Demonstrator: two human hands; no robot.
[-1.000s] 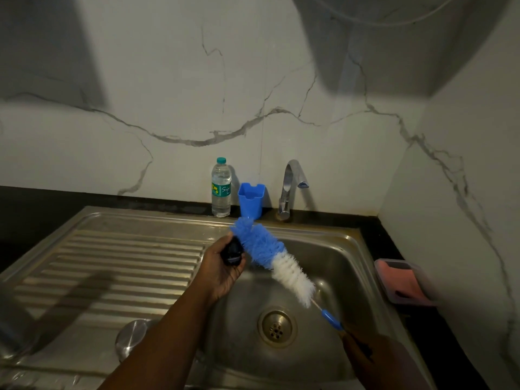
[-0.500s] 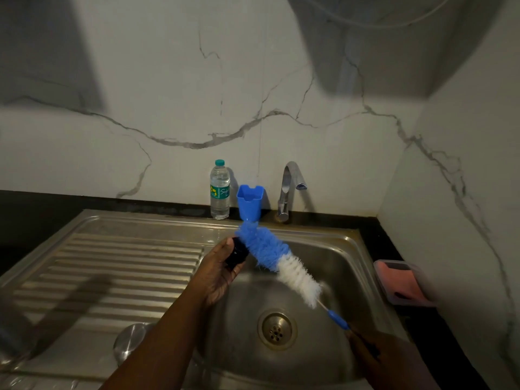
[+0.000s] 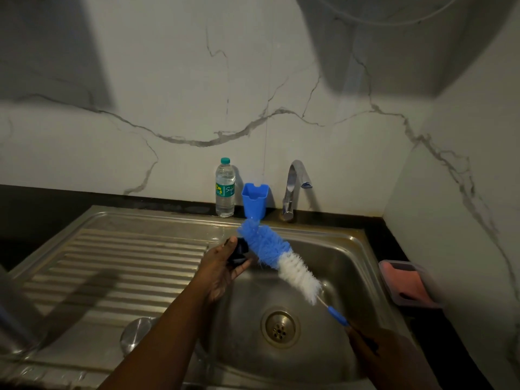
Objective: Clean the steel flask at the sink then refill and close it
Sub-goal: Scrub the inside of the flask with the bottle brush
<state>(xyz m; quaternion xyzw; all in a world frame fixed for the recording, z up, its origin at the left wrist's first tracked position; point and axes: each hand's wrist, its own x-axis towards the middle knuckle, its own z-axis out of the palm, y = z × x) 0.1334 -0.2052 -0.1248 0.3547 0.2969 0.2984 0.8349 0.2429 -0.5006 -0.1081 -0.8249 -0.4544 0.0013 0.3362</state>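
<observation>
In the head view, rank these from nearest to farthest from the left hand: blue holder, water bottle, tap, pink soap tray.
From the left hand:
1. Blue holder, just behind it.
2. Water bottle, at the wall, left of the holder.
3. Tap, behind and right.
4. Pink soap tray, far right counter.

A: The sink (image 3: pixel 349 249) is brushed steel, dull sheen, with a ribbed drainboard (image 3: pixel 126 266) pressed into the same sheet. The drain (image 3: pixel 280 329) looks brassy and tarnished.

B: And the tap (image 3: pixel 292 190)?

A: Polished metal, glossier than the basin. The round cap (image 3: pixel 135 334) on the drainboard is smooth steel too.

B: The brush (image 3: pixel 281 260)?

A: Soft fuzzy bristles, blue then white, on a thin wire with a blue plastic handle. The small lid (image 3: pixel 239 253) beside it is dark, smooth, probably plastic.

B: Behind?

A: A clear plastic bottle (image 3: pixel 225 190) with a glossy label, a matt blue plastic cup (image 3: pixel 254 199), a translucent plastic tray (image 3: pixel 405 285). The wall (image 3: pixel 168 108) is smooth veined marble-look; the counter (image 3: pixel 42 204) is black.
</observation>
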